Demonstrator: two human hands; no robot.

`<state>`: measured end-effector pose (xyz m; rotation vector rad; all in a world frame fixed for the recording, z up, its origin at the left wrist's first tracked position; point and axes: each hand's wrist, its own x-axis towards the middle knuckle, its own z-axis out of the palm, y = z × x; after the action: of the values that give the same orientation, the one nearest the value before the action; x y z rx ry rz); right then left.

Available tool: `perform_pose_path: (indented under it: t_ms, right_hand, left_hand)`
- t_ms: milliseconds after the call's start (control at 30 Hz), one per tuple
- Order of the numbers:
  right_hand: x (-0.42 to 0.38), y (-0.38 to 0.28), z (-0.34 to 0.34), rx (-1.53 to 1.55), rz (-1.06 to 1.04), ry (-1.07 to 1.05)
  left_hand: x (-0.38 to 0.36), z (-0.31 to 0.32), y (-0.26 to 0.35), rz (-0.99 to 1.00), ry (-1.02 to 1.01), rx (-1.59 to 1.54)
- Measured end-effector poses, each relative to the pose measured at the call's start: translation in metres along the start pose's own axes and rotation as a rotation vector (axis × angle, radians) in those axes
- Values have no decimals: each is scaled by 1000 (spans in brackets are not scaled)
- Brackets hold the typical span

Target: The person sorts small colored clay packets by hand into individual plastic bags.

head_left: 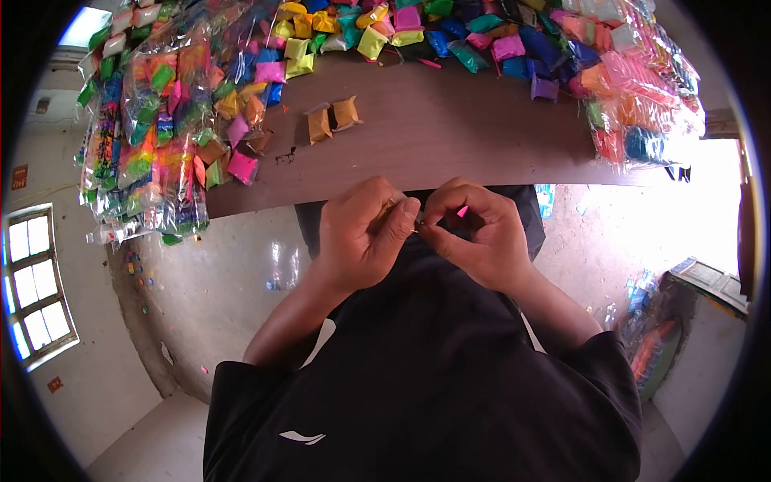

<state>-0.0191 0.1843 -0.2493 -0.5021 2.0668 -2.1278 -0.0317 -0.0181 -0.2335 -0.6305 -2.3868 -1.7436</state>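
We should steady the mostly hidden golden item (388, 208) gripped in our left hand (359, 234), keeping our right hand (480, 231), pinched on we cannot tell what, close beside it.

A small golden-brown item (388, 209), mostly hidden, sits in the left hand (361, 233). A pink bit (463, 211) shows within the right hand (478, 229)

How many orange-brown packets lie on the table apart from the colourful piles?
2: one packet, and another packet just right of it, both on the table beyond the left hand.
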Motion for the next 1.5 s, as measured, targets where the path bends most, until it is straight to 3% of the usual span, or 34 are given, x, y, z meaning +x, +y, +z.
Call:
perform_pose_path:
  t_ms: [267, 467, 600, 733, 1067, 1267, 1500]
  right_hand:
    - [2, -10, 0, -12, 267, -6]
    - [14, -18, -15, -269, 294, -173]
    - [15, -6, -18, -267, 294, -286]
    - [15, 23, -16, 41, 369, -354]
    - [13, 36, -10, 920, 777, -429]
    - [8, 50, -6, 1158, 737, -420]
    - [-2, 68, 1, 1276, 646, -405]
  left_hand:
    - [2, 0, -1, 66, -7, 25]
    - [5, -3, -15, 114, -177, 38]
    - [6, -3, -19, 82, -250, 25]
    - [5, -3, -15, -75, -267, -144]
    - [0, -1, -31, -33, -296, -213]
    - [-1, 5, -31, -57, -247, -307]
    - [2, 6, -33, 78, -236, -207]
